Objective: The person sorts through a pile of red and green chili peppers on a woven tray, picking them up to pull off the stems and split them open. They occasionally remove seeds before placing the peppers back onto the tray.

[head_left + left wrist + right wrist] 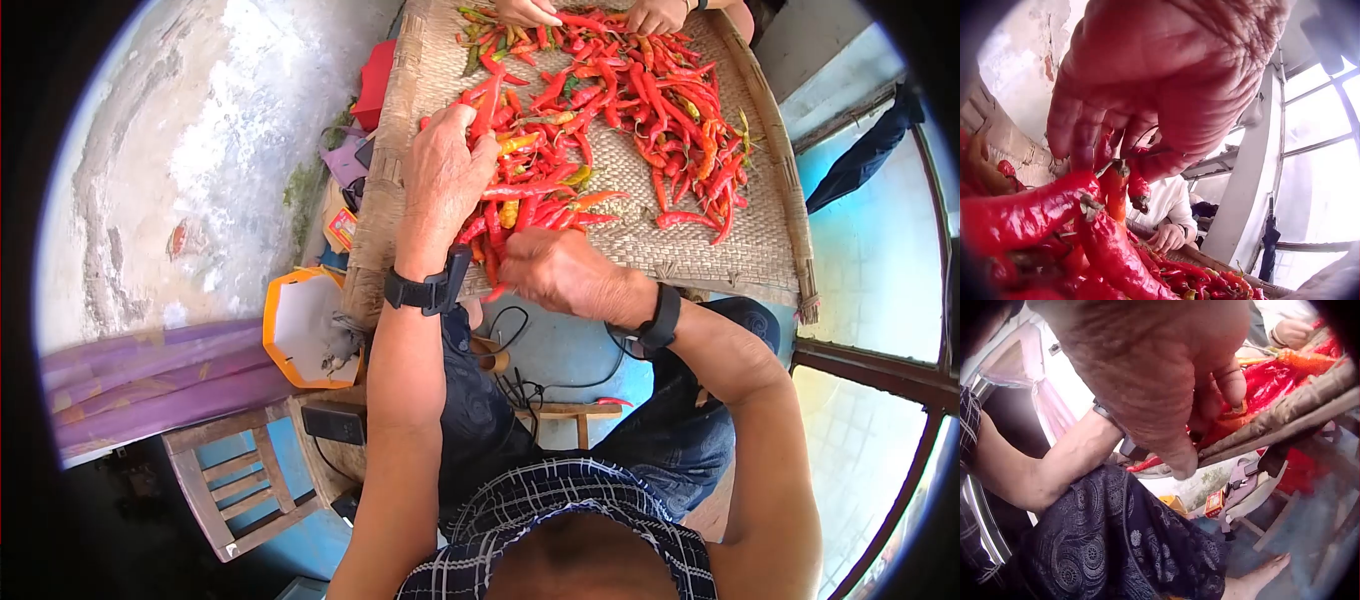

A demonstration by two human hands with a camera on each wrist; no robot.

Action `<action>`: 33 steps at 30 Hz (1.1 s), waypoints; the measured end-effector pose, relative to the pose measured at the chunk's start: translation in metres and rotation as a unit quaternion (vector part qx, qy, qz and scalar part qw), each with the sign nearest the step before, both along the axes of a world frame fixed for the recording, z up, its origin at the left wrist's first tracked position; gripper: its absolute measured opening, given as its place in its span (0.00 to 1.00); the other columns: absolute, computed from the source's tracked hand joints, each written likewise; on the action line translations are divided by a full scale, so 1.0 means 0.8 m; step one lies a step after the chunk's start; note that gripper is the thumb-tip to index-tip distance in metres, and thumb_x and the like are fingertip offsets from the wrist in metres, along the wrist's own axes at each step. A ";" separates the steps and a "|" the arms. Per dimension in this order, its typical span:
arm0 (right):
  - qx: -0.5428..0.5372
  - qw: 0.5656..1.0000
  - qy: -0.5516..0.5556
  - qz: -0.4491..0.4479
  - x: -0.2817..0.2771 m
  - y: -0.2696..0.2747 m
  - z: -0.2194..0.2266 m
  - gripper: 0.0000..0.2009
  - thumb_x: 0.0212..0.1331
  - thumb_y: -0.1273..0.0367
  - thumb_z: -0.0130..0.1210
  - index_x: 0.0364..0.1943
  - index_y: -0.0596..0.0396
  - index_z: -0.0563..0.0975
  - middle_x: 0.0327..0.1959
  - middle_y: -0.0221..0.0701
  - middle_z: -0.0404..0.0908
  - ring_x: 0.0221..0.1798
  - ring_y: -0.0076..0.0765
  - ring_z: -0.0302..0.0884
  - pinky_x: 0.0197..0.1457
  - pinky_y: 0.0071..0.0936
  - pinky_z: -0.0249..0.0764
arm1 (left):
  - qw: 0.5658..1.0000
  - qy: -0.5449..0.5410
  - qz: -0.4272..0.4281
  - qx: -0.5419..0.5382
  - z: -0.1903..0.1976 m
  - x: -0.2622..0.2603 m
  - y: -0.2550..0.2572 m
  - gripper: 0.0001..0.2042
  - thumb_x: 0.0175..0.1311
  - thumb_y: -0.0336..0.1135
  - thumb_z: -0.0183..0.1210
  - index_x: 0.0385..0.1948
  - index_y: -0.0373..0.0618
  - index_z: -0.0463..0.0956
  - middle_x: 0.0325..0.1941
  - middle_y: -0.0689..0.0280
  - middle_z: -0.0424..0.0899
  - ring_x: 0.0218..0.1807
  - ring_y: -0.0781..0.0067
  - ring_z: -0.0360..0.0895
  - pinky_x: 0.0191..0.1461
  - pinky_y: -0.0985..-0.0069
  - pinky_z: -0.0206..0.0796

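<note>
Head view has a red chilli (488, 106) between the thumb and fingers of the left hand (443, 175), which pinches it. More chillies (535, 165) lie just right of that grip, on the woven tray (770, 255). Nearer the body, the right hand (565, 272) bends its fingers inward at the tray's near edge; a red tip (495, 292) shows beside them, whether gripped I cannot tell. The left hand's back faces up, its forearm reaching forward.

Home: purple curtain (165, 385), wooden chair (272, 468)
</note>
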State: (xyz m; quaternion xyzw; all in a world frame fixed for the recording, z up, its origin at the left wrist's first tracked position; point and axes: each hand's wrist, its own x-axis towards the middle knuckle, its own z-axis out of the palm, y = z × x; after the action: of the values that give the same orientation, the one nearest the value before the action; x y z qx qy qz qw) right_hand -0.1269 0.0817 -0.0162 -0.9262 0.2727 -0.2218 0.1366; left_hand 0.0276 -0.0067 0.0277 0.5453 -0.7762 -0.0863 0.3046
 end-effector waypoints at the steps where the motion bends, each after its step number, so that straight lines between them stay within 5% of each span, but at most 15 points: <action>1: 0.048 0.996 -0.081 -0.004 -0.004 -0.007 0.001 0.08 0.45 0.73 0.58 0.32 0.57 0.76 0.28 0.35 0.72 0.35 0.41 0.74 0.34 0.35 0.73 | 1.000 0.018 -0.006 -0.010 0.005 -0.001 0.003 0.10 0.54 0.34 0.55 0.33 0.37 0.73 0.33 0.51 0.77 0.38 0.49 0.75 0.43 0.62 0.66; 4: 0.116 0.971 -0.206 -0.024 -0.018 -0.025 0.014 0.05 0.53 0.70 0.58 0.29 0.56 0.76 0.28 0.31 0.76 0.31 0.33 0.75 0.33 0.29 0.71 | 0.997 0.067 -0.026 -0.017 0.003 0.002 0.001 0.09 0.54 0.32 0.54 0.32 0.36 0.73 0.35 0.51 0.78 0.40 0.48 0.75 0.43 0.59 0.66; 6: 0.313 0.878 -0.351 -0.094 -0.034 -0.034 0.026 0.09 0.57 0.66 0.58 0.27 0.57 0.75 0.24 0.26 0.75 0.26 0.23 0.72 0.30 0.23 0.69 | 0.994 0.098 -0.042 -0.016 0.001 0.002 0.001 0.09 0.54 0.32 0.53 0.33 0.36 0.73 0.35 0.51 0.78 0.39 0.48 0.75 0.43 0.60 0.66; 12: 0.370 0.765 -0.478 -0.221 -0.067 -0.061 0.027 0.12 0.60 0.64 0.55 0.24 0.55 0.73 0.18 0.22 0.72 0.20 0.16 0.67 0.26 0.16 0.66 | 0.984 0.153 -0.089 0.025 0.006 -0.014 0.008 0.07 0.57 0.30 0.53 0.33 0.37 0.73 0.31 0.50 0.77 0.35 0.47 0.75 0.39 0.61 0.67; 16: 0.398 0.736 -0.500 -0.221 -0.070 -0.060 0.035 0.11 0.60 0.64 0.55 0.24 0.54 0.73 0.18 0.21 0.71 0.19 0.16 0.66 0.25 0.15 0.64 | 0.990 0.086 -0.114 -0.015 -0.001 -0.016 0.012 0.10 0.60 0.34 0.53 0.39 0.40 0.74 0.27 0.51 0.78 0.30 0.52 0.77 0.34 0.64 0.66; 19: 0.419 0.690 -0.577 -0.126 -0.077 -0.057 0.053 0.10 0.61 0.65 0.54 0.24 0.52 0.73 0.17 0.20 0.69 0.18 0.15 0.63 0.22 0.15 0.59 | 0.992 0.073 -0.101 -0.023 -0.009 -0.013 0.007 0.09 0.60 0.34 0.52 0.39 0.40 0.73 0.27 0.50 0.78 0.32 0.48 0.76 0.35 0.62 0.66; 22: 0.393 0.687 -0.591 -0.153 -0.085 -0.063 0.042 0.10 0.61 0.65 0.54 0.24 0.52 0.73 0.18 0.21 0.71 0.18 0.14 0.64 0.22 0.14 0.60 | 0.994 0.065 -0.089 -0.021 -0.009 -0.013 0.007 0.09 0.61 0.35 0.53 0.37 0.40 0.73 0.26 0.51 0.78 0.31 0.49 0.76 0.35 0.62 0.66; 28: 0.502 0.771 -0.317 -0.231 -0.093 -0.068 0.041 0.09 0.61 0.66 0.53 0.29 0.57 0.76 0.21 0.25 0.76 0.20 0.17 0.69 0.25 0.15 0.67 | 0.993 0.060 -0.098 0.002 -0.004 -0.021 0.011 0.12 0.62 0.39 0.53 0.35 0.39 0.73 0.25 0.51 0.77 0.30 0.48 0.75 0.34 0.61 0.65; 30: 0.437 0.686 -0.556 -0.172 -0.107 -0.087 0.037 0.09 0.62 0.66 0.51 0.35 0.58 0.75 0.24 0.27 0.77 0.24 0.17 0.72 0.29 0.15 0.70 | 0.994 0.050 -0.098 0.004 -0.002 -0.021 0.013 0.12 0.62 0.40 0.52 0.35 0.38 0.73 0.25 0.51 0.76 0.29 0.48 0.75 0.34 0.61 0.65; 32: 0.399 0.589 -0.671 -0.212 -0.127 -0.106 0.041 0.13 0.63 0.65 0.50 0.46 0.59 0.71 0.33 0.31 0.80 0.28 0.19 0.74 0.33 0.16 0.71 | 0.995 0.015 -0.102 0.015 0.004 -0.022 0.015 0.14 0.63 0.42 0.52 0.34 0.38 0.73 0.25 0.50 0.76 0.30 0.48 0.75 0.34 0.61 0.65; 33: 0.391 0.621 -0.637 -0.238 -0.128 -0.105 0.039 0.14 0.62 0.64 0.51 0.46 0.60 0.72 0.34 0.32 0.80 0.28 0.20 0.74 0.33 0.16 0.71 | 0.995 0.015 -0.102 0.014 0.004 -0.023 0.017 0.14 0.63 0.42 0.52 0.34 0.38 0.73 0.25 0.50 0.76 0.30 0.48 0.75 0.34 0.61 0.65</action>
State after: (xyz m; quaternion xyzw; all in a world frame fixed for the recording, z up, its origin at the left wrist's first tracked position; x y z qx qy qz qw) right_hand -0.2293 -0.0024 0.0149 -0.3154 0.3898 -0.6534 0.5672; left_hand 0.0094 0.0067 0.0308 0.4661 -0.8217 -0.1363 0.2983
